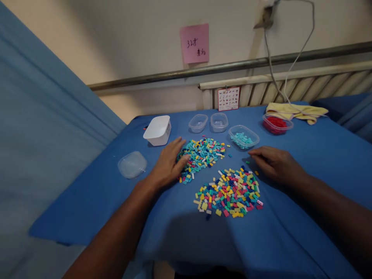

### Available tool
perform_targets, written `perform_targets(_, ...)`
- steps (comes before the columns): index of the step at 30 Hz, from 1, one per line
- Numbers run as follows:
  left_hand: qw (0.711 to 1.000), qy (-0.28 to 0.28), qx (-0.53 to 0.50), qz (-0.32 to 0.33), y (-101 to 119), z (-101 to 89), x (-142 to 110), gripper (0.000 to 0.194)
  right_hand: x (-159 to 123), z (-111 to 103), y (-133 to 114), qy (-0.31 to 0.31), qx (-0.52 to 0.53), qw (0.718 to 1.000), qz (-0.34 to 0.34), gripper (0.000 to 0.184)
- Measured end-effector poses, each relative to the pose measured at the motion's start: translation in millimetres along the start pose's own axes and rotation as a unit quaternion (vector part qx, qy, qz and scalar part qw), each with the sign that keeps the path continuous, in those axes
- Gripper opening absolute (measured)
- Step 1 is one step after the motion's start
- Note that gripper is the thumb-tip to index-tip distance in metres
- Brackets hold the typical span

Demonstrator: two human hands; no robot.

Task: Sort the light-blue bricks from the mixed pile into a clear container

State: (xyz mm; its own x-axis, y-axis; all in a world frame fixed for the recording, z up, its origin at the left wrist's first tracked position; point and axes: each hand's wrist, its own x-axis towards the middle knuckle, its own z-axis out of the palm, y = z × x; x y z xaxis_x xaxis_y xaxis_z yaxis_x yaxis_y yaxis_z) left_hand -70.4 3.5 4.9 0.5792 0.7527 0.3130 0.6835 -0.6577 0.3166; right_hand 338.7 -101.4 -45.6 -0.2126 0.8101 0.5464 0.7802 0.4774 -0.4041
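Observation:
My left hand (169,162) rests open at the left edge of a pile of small, mostly turquoise toy bricks (207,152), thumb apart from the fingers. Closer to me lies a second pile of mixed bricks (232,190) in yellow, pink, blue, green and white. To the right of both, my right hand (273,163) is closed with its fingertips together; whatever may be between them is hidden. Just beyond it stands a clear tub (255,138) holding turquoise bricks (242,140). A few stray bricks lie near the right fingertips.
Along the back stand a white box (158,135), two clear tubs (198,124) and a tub of red pieces (276,124). A clear lid (132,165) lies at left. A yellow cloth (293,111) and cable lie back right. A blue curtain (43,116) hangs along the left.

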Motion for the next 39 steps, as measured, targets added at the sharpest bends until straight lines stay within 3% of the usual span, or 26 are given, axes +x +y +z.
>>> perform_targets(3, 0.99, -0.101, 0.094, 0.038, 14.5, 6.4, -15.0, 0.077, 2.6, 4.6, 2.5, 0.003, 0.037, 0.999, 0.009, 0.023)
perform_targets(7, 0.978, -0.152, 0.14, 0.032, 21.6, 22.3, -11.2, 0.077, 4.0, 8.1, 3.6, 0.0, 0.065, 0.998, 0.009, 0.021)
perform_targets(18, 0.966, -0.182, 0.175, 0.06, 40.1, 41.6, 43.1, 0.079, 6.7, 9.9, 8.4, 0.002, 0.051, 0.999, -0.006, 0.024)
perform_targets(22, 0.961, -0.199, 0.162, 0.098, 51.8, 51.2, 55.6, 0.078, 9.2, 9.4, -1.2, -0.042, 0.032, 0.997, -0.06, 0.026)
perform_targets(26, 0.959, -0.221, 0.158, 0.084, 58.4, 53.4, 67.8, 0.08, 10.0, 6.8, -16.1, -0.091, 0.074, 0.986, -0.114, 0.024)
perform_targets(30, 0.961, -0.22, 0.144, 0.085, 73.5, 58.7, 84.1, 0.081, 10.8, 7.7, -18.5, -0.047, 0.09, 0.991, -0.086, 0.023)
perform_targets(35, 0.949, -0.249, 0.123, 0.147, 98.6, 78.9, 106.6, 0.076, 9.5, 8.8, -7.3, -0.033, 0.088, 0.994, -0.051, 0.024)
perform_targets(39, 0.949, -0.213, 0.154, 0.174, 94.8, 80.1, 105.4, 0.056, 6.9, 8.8, -3.5, -0.035, 0.085, 0.995, -0.035, 0.025)
